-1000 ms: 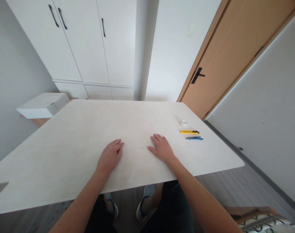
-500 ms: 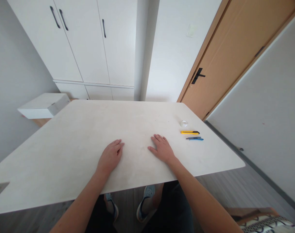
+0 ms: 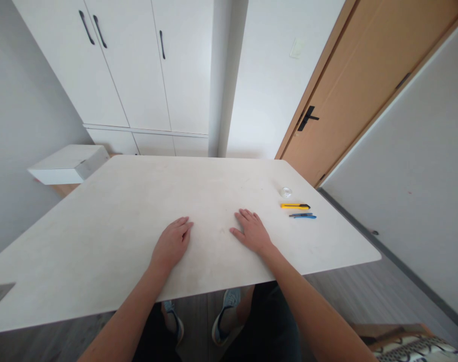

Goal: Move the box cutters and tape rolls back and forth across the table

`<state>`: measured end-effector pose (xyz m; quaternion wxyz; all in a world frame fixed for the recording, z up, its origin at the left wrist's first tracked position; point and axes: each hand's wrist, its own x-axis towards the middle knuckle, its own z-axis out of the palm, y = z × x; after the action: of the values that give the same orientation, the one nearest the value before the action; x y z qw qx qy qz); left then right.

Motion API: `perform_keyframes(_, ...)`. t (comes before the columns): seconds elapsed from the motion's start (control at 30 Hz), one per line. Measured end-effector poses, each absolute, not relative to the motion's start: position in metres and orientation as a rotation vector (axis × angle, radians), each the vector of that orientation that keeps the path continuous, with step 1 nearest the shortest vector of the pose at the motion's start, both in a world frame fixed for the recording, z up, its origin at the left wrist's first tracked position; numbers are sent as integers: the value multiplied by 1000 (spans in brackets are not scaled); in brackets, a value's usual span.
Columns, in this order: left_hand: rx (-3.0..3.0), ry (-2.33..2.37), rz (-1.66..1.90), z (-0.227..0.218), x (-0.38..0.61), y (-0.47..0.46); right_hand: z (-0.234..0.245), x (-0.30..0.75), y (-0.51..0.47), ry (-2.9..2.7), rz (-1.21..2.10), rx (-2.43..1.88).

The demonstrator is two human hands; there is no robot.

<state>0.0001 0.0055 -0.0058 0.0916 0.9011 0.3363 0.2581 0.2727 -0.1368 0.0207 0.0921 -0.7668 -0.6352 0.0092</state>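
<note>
Both hands empty, palms flat on table (image 3: pixel 100 221): left hand (image 3: pixel 171 245) and right hand (image 3: pixel 252 233) splayed near front edge, yellow cutter (image 3: pixel 294 206), blue pen (image 3: pixel 303 216) & tape roll (image 3: pixel 285 191) just right of right hand, untouched, w/in easy reach.
</note>
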Motion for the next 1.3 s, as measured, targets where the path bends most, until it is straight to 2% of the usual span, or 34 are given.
perform_keyframes(1.3,2649,1008,798,-4,1,4,22,271,-137,-1886,32,-2295)
